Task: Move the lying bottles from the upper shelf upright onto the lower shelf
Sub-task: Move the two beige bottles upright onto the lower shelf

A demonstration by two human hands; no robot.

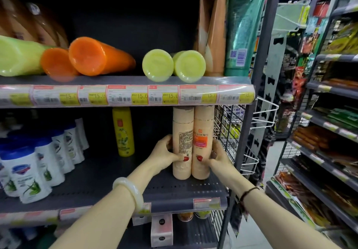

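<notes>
Two peach bottles stand upright side by side at the right end of the lower shelf (174,192). My left hand (164,154) grips the left peach bottle (183,132), and my right hand (218,156) grips the right peach bottle (203,132). On the upper shelf (124,80) several bottles lie with their bases toward me: a light green one (17,56) at the far left, two orange ones (56,64) (93,55), and two light green ones (157,65) (190,65) further right.
A yellow bottle (123,131) stands at the back of the lower shelf, white blue-capped bottles (38,163) on its left. Tall peach and green tubes (240,25) stand at the upper shelf's right end. A wire basket (259,120) hangs on the right side; another stocked rack (329,113) stands across the aisle.
</notes>
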